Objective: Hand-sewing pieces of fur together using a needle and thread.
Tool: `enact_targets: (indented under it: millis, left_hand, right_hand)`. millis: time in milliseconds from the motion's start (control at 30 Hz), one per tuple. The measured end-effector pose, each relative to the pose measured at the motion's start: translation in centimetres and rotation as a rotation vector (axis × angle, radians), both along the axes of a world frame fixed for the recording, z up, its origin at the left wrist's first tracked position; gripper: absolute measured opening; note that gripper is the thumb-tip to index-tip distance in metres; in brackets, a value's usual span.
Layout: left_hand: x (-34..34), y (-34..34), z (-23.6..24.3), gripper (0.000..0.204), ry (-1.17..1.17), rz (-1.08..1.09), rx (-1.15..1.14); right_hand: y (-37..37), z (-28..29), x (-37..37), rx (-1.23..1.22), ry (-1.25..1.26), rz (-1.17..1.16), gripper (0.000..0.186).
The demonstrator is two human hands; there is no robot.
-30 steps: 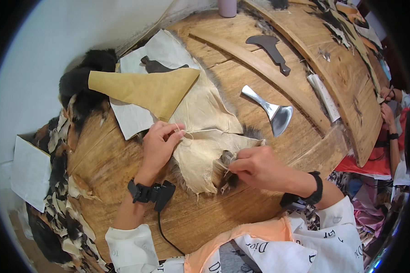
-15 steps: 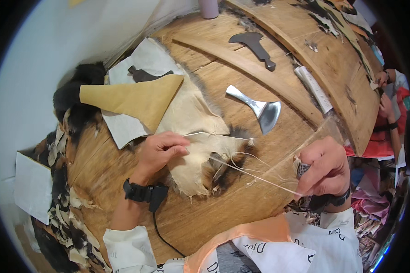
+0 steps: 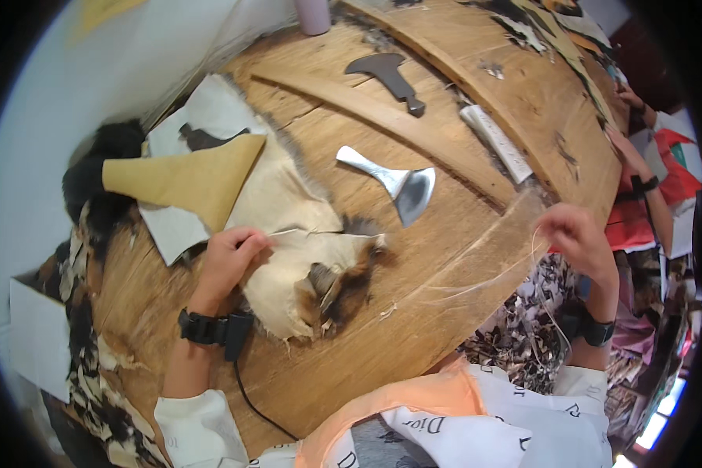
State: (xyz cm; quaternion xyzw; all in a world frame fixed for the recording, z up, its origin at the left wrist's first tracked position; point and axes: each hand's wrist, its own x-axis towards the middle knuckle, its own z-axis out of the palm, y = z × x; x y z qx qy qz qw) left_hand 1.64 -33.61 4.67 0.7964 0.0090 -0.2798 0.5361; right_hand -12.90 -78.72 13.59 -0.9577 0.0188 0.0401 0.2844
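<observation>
A pale, floppy hide with dark fur edges (image 3: 296,257) lies on the round wooden table (image 3: 460,257). The left hand (image 3: 228,259) presses it, fingers curled; the right hand (image 3: 571,234), raised off the hide's right (past the table's edge), pinches a thin pale thread (image 3: 476,277).

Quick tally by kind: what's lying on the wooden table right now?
Fur pelt pieces being sewn: 1
Metal fan-shaped blade tools: 2, one bright, one dark
Tan triangular leather piece: 1
White paper patterns: 2
White flat stick: 1
Total: 7
</observation>
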Motion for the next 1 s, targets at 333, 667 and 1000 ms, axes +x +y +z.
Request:
enact_targets:
  millis: [333, 667, 1000]
  left_hand:
    - [-4.2, -4.5, -0.8, 0.057, -0.926, -0.670, 0.787]
    - [-3.4, -5.5, 0.3, 0.061, -0.760, -0.689, 0.698]
    - [-0.7, -7.1, -1.0, 0.070, -0.787, -0.688, 0.753]
  right_hand:
    - [-1.1, -5.2, 6.6, -0.342, -0.453, -0.218, 0.012]
    - [-2.7, -9.0, 11.7, -0.751, -0.289, -0.086, 0.013]
    - [10.1, -6.5, 12.1, -0.358, -0.421, 0.196, 0.005]
